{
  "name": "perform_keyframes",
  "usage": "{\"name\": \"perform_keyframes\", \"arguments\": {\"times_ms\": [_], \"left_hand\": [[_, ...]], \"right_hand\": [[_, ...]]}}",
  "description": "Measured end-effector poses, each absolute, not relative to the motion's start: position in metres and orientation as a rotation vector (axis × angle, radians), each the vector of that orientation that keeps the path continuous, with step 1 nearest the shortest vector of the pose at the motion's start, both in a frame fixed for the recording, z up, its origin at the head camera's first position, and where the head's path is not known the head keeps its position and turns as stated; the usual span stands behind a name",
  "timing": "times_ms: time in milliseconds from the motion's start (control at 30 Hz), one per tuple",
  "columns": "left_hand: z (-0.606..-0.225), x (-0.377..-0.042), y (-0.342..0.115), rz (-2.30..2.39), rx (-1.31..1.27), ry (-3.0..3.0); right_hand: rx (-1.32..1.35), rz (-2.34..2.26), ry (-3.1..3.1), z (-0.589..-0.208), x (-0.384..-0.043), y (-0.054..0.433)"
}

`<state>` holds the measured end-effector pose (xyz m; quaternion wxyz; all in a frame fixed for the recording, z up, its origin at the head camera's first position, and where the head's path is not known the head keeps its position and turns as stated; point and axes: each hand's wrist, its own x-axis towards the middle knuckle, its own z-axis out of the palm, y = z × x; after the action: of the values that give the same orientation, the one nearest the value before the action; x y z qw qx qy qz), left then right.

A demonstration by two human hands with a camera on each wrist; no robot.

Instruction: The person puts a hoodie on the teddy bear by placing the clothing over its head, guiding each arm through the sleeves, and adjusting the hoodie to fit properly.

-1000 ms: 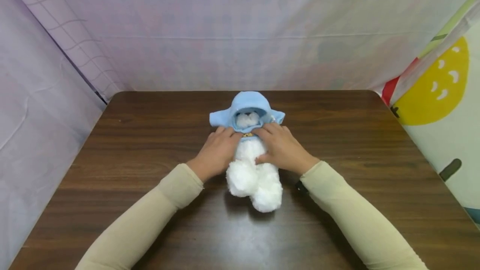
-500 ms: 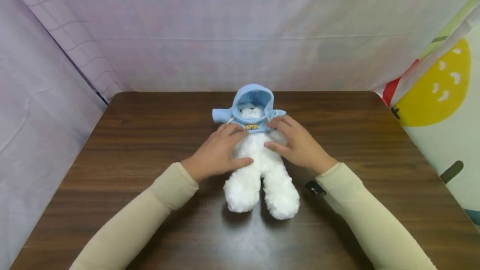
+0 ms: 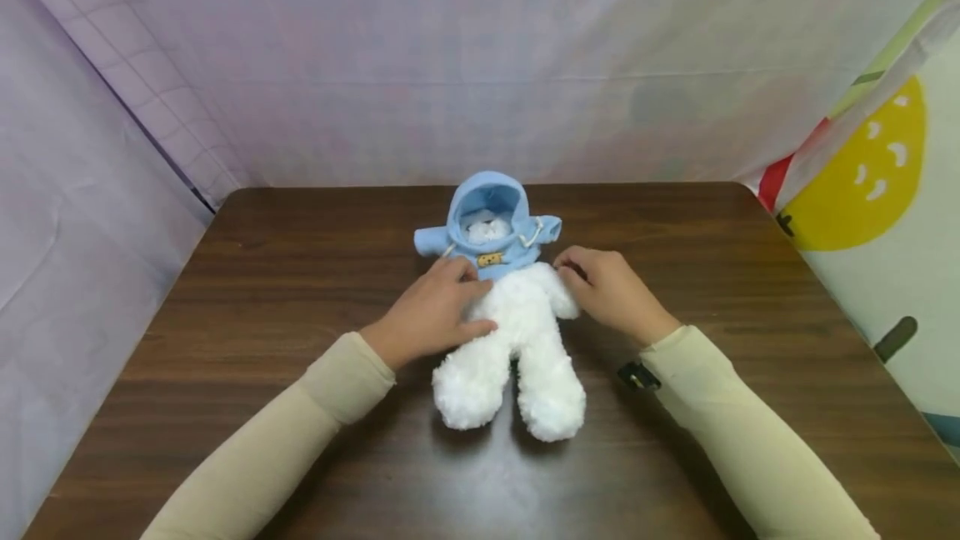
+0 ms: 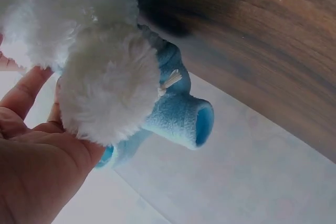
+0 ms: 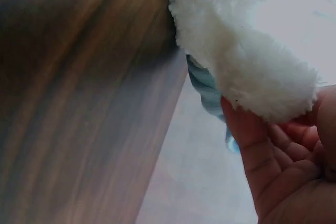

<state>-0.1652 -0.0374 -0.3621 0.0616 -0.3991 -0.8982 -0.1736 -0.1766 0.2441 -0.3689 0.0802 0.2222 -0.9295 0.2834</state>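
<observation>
A white plush toy [image 3: 519,311] lies on its back with its legs toward me. Over its head is a small blue hoodie [image 3: 517,253], the hood framing white fur and the sleeves sticking out flat. My left hand [image 3: 433,307] holds the toy's side just below the hem, thumb on the belly; in the left wrist view a furry arm [image 4: 110,82] rests against the fingers, near a hollow blue sleeve [image 4: 176,120]. With curled fingers, my right hand [image 3: 617,294] pinches the other plush arm [image 5: 273,80]. Some fingertips are hidden behind fur.
The toy lies on a dark wooden table [image 3: 315,265], whose far edge runs behind the hood. A pale curtain [image 3: 480,65] hangs beyond that edge. At right is a cloth with a yellow fruit print [image 3: 862,182].
The toy's legs have spread and straightened. My right hand has left the hoodie's hem and moved right to the plush arm, now uncovered. The hood sits more upright and its front patch shows.
</observation>
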Motion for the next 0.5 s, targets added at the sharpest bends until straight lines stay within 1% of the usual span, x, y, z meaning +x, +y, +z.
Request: {"name": "perform_keyframes", "arguments": {"times_ms": [167, 367, 500], "left_hand": [[-0.3633, -0.1666, -0.0368, -0.596, -1.193, -2.717], [-0.3609, -0.1665, -0.0348, -0.676, -1.178, -2.736], [-0.3593, -0.1646, -0.0332, -0.683, -1.22, -2.684]], "right_hand": [[0.559, 0.979, -2.978, -0.3715, -0.1749, 0.2493], [0.688, 1.072, -2.973, -0.3742, -0.1706, 0.2509], [0.647, 1.225, -2.892, -0.3712, -0.1673, 0.2515]]}}
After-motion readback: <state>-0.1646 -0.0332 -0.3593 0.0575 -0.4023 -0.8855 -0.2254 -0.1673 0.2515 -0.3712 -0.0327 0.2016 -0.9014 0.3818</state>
